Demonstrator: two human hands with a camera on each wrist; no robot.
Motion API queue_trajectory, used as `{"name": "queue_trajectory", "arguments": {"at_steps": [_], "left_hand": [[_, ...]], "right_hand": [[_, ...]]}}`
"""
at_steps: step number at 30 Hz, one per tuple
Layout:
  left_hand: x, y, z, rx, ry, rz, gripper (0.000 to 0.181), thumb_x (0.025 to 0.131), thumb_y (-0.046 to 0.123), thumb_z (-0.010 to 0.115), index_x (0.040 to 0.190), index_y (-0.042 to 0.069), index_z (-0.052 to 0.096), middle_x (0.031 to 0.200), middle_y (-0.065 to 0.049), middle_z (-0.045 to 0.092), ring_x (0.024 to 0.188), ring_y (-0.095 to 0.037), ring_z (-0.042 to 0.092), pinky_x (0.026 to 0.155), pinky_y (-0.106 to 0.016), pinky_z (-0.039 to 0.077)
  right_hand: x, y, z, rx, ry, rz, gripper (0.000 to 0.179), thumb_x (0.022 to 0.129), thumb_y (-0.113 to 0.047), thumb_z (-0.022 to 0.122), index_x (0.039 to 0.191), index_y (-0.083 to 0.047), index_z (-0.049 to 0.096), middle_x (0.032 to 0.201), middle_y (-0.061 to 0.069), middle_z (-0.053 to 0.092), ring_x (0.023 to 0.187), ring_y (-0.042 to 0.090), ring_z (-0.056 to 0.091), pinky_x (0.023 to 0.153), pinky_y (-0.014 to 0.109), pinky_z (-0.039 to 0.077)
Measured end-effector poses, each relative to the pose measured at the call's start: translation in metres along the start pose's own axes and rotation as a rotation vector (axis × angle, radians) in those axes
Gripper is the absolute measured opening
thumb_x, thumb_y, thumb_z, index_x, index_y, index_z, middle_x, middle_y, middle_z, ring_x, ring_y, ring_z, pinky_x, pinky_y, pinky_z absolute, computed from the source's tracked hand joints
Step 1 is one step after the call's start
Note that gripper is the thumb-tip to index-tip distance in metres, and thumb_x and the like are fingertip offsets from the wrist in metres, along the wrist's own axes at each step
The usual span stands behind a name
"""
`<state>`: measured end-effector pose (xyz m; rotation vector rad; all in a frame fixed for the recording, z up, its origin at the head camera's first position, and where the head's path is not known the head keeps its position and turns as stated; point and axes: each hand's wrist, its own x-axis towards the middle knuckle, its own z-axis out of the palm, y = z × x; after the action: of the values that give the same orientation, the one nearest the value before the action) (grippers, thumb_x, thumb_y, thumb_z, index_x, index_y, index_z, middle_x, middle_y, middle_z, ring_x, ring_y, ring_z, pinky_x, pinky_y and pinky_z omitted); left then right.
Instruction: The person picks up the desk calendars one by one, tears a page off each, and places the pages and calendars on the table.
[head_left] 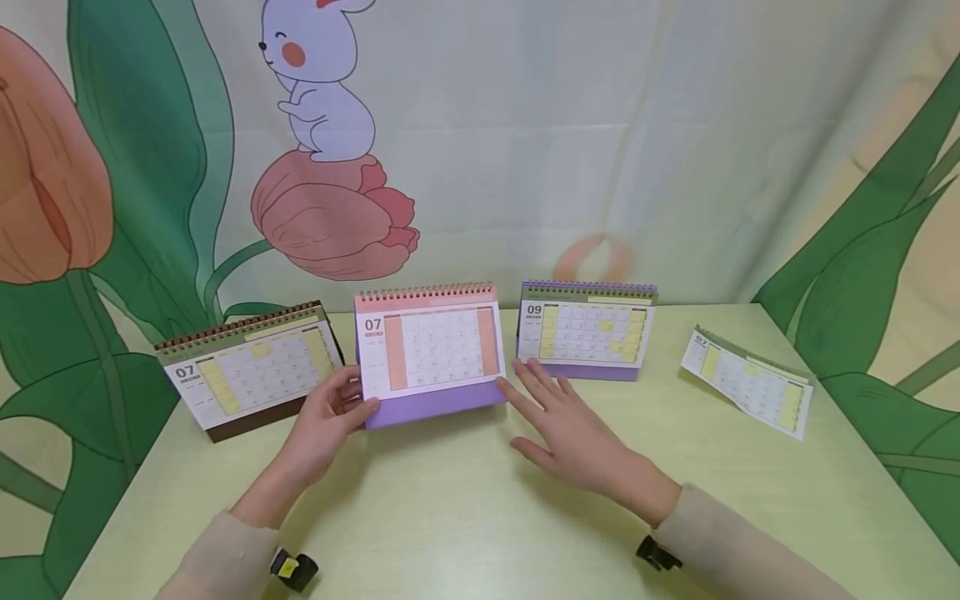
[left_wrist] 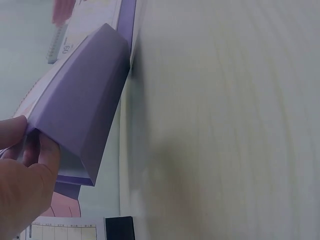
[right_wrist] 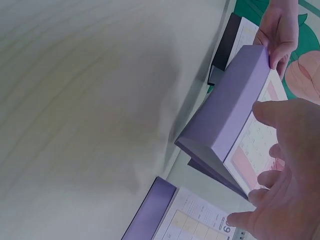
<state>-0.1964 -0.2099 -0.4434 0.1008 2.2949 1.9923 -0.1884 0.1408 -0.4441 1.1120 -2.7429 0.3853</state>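
My left hand (head_left: 326, 425) grips the lower left edge of a desk calendar (head_left: 441, 346) with a pink header, the number 07 and a purple base. Its thumb lies on the front and its fingers reach behind the side, as the left wrist view shows. The bottom of the purple base (left_wrist: 85, 90) faces that camera, angled over the table. At the calendar's lower right corner, my right hand (head_left: 570, 433) has its fingers spread, with fingertips close to the edge. In the right wrist view, the right thumb overlaps the calendar's front (right_wrist: 262, 135).
A brown-based calendar (head_left: 255, 375) marked 07 stands tilted on the left. Right of the middle is a purple-based calendar (head_left: 585, 333) marked 09. A loose calendar pad (head_left: 750, 383), bent, lies far right. A printed curtain (head_left: 510, 167) hangs behind the pale table (head_left: 450, 517).
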Motion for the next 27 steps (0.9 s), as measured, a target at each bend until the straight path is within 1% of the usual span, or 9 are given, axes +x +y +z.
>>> {"name": "queue_trajectory", "arguments": {"at_steps": [4, 7, 10, 13, 16, 19, 22, 27], "left_hand": [[-0.003, -0.002, 0.003, -0.010, -0.020, 0.004, 0.047, 0.101, -0.003, 0.060, 0.147, -0.002, 0.047, 0.133, -0.025, 0.060, 0.105, -0.021, 0.064, 0.087, -0.028, 0.056], [-0.006, -0.002, 0.006, -0.005, -0.036, 0.006, 0.046, 0.101, -0.002, 0.060, 0.146, -0.002, 0.048, 0.131, -0.024, 0.062, 0.104, -0.021, 0.064, 0.086, -0.028, 0.057], [-0.011, 0.000, 0.011, 0.002, -0.048, 0.011, 0.045, 0.102, -0.001, 0.061, 0.145, -0.001, 0.049, 0.130, -0.023, 0.063, 0.104, -0.022, 0.064, 0.085, -0.028, 0.057], [-0.015, 0.001, 0.016, 0.003, -0.068, 0.017, 0.045, 0.101, -0.001, 0.061, 0.145, 0.000, 0.050, 0.130, -0.023, 0.063, 0.104, -0.024, 0.065, 0.084, -0.029, 0.057], [-0.018, 0.001, 0.021, 0.001, -0.086, 0.021, 0.044, 0.100, -0.002, 0.062, 0.143, 0.000, 0.051, 0.128, -0.022, 0.064, 0.104, -0.024, 0.066, 0.084, -0.030, 0.058], [-0.019, 0.000, 0.026, -0.012, -0.103, 0.027, 0.043, 0.100, -0.003, 0.062, 0.142, -0.001, 0.051, 0.127, -0.023, 0.065, 0.104, -0.024, 0.066, 0.084, -0.030, 0.058], [-0.021, 0.001, 0.031, -0.036, -0.111, 0.031, 0.042, 0.099, -0.005, 0.062, 0.140, -0.003, 0.053, 0.126, -0.023, 0.065, 0.104, -0.024, 0.067, 0.084, -0.030, 0.058], [-0.022, 0.003, 0.040, -0.061, -0.125, 0.040, 0.042, 0.098, -0.007, 0.062, 0.139, -0.004, 0.053, 0.127, -0.024, 0.065, 0.104, -0.025, 0.068, 0.085, -0.031, 0.057]], "right_hand": [[0.003, -0.002, 0.004, -0.005, -0.003, -0.005, 0.075, 0.103, -0.034, 0.064, 0.164, -0.015, 0.025, 0.170, 0.014, 0.010, 0.155, 0.034, 0.007, 0.120, 0.057, 0.016], [0.006, -0.005, 0.005, -0.006, 0.013, -0.019, 0.076, 0.102, -0.034, 0.065, 0.164, -0.015, 0.025, 0.170, 0.015, 0.010, 0.155, 0.036, 0.007, 0.120, 0.058, 0.016], [0.008, -0.007, 0.006, -0.027, 0.037, -0.049, 0.077, 0.101, -0.034, 0.066, 0.164, -0.014, 0.026, 0.169, 0.017, 0.010, 0.155, 0.037, 0.009, 0.119, 0.060, 0.018], [0.009, -0.009, 0.006, -0.065, 0.057, -0.072, 0.077, 0.101, -0.035, 0.066, 0.163, -0.013, 0.026, 0.169, 0.017, 0.009, 0.155, 0.034, 0.007, 0.119, 0.060, 0.019], [0.009, -0.011, 0.006, -0.088, 0.073, -0.082, 0.077, 0.101, -0.037, 0.065, 0.164, -0.013, 0.026, 0.170, 0.015, 0.008, 0.156, 0.031, 0.005, 0.121, 0.058, 0.016], [0.009, -0.013, 0.006, -0.098, 0.096, -0.088, 0.076, 0.102, -0.037, 0.064, 0.164, -0.013, 0.026, 0.170, 0.014, 0.009, 0.156, 0.031, 0.005, 0.122, 0.054, 0.013], [0.009, -0.014, 0.007, -0.109, 0.118, -0.103, 0.075, 0.102, -0.037, 0.063, 0.163, -0.013, 0.026, 0.170, 0.015, 0.010, 0.156, 0.031, 0.005, 0.122, 0.053, 0.014], [0.009, -0.015, 0.009, -0.117, 0.160, -0.128, 0.072, 0.102, -0.037, 0.062, 0.162, -0.011, 0.030, 0.169, 0.016, 0.013, 0.155, 0.032, 0.008, 0.122, 0.054, 0.014]]}}
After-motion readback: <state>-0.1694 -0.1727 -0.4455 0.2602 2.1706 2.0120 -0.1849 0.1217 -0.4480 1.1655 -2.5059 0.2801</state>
